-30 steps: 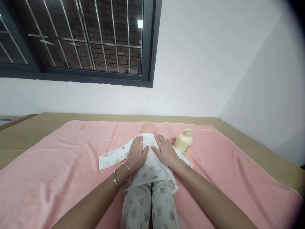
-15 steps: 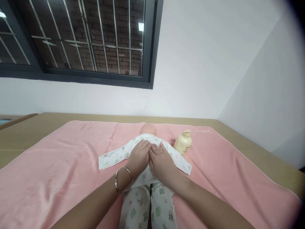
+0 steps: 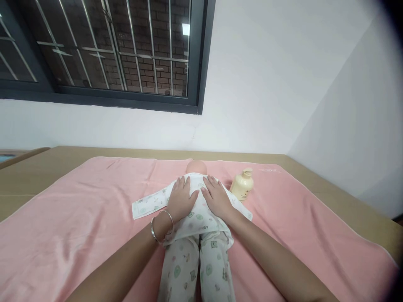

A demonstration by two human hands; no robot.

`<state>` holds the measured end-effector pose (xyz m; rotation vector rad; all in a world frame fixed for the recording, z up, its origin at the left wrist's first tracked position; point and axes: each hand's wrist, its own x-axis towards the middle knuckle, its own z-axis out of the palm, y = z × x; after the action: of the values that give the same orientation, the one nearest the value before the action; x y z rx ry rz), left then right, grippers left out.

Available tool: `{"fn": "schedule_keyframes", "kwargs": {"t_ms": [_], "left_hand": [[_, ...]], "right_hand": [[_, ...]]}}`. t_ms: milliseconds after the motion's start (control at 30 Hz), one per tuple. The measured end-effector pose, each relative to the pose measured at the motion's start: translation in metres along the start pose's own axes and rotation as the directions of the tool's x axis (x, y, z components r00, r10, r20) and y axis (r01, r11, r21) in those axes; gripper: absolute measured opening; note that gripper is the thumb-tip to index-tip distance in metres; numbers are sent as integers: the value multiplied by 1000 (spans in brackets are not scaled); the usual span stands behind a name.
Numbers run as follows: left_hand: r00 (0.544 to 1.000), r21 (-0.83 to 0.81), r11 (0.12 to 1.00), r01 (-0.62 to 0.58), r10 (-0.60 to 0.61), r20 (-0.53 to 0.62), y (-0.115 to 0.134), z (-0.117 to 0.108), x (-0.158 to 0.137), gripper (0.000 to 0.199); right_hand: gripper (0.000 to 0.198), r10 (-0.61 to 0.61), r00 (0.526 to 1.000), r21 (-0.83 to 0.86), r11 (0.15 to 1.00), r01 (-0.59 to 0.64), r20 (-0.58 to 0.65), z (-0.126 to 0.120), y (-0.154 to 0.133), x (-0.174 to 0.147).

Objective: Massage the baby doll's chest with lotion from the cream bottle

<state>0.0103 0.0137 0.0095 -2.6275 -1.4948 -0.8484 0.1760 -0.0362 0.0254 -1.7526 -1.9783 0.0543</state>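
A baby doll (image 3: pixel 199 226) in a white printed top and trousers lies in front of me, its bald head (image 3: pixel 196 167) at the far end and its sleeves spread to both sides. Flat on the left side of its upper body rests my left hand (image 3: pixel 181 200), thumb held apart, a silver bangle on the wrist. My right hand (image 3: pixel 217 198) lies likewise on the right side, fingers stretched out. A strip of printed cloth shows between the two hands. The doll's face is not visible.
Under the doll a pink sheet (image 3: pixel 103 218) covers much of a tan surface (image 3: pixel 333 197). A cream pump bottle (image 3: pixel 242 185) stands beside the right sleeve. Beyond are a white wall (image 3: pixel 252 84) and a barred window with a dark frame (image 3: pixel 195 84).
My hands, together at the middle of the doll's upper body before, have moved apart to its left and right sides. The fingers now lie flat, and more of the top shows between them.
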Motion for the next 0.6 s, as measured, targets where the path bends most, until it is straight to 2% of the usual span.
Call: {"fn": "schedule_keyframes", "kwargs": {"t_ms": [67,167,233,300,367,467,600], "left_hand": [[996,63,998,-31,36,-77,5,-3,-4,56],[967,128,974,-186,205,-154,10,-10,-8,40],[933,128,945,-302,321,-161,10,-14,-8,36],[921,79,935,-346,355,-162,7,-14,-6,36],[939,-11,949,-314,309,-150,2,-11,-3,38],[980,-144,971,-189,178,-88,-4,-3,2,46],[998,-195,979,-60,57,-23,-5,4,5,53]], "right_hand": [[55,13,1000,-71,997,-15,-25,-3,-11,-6],[48,-108,993,-124,987,100,-54,-5,-26,-16],[47,-207,976,-89,975,202,-61,-5,-31,-18],[46,-249,966,-23,969,248,-76,-4,-28,-15],[45,-234,967,48,970,239,-98,-1,-20,-9],[46,-175,979,128,974,188,-104,6,-7,0],[55,-74,993,127,988,85,-93,14,-2,0]]}}
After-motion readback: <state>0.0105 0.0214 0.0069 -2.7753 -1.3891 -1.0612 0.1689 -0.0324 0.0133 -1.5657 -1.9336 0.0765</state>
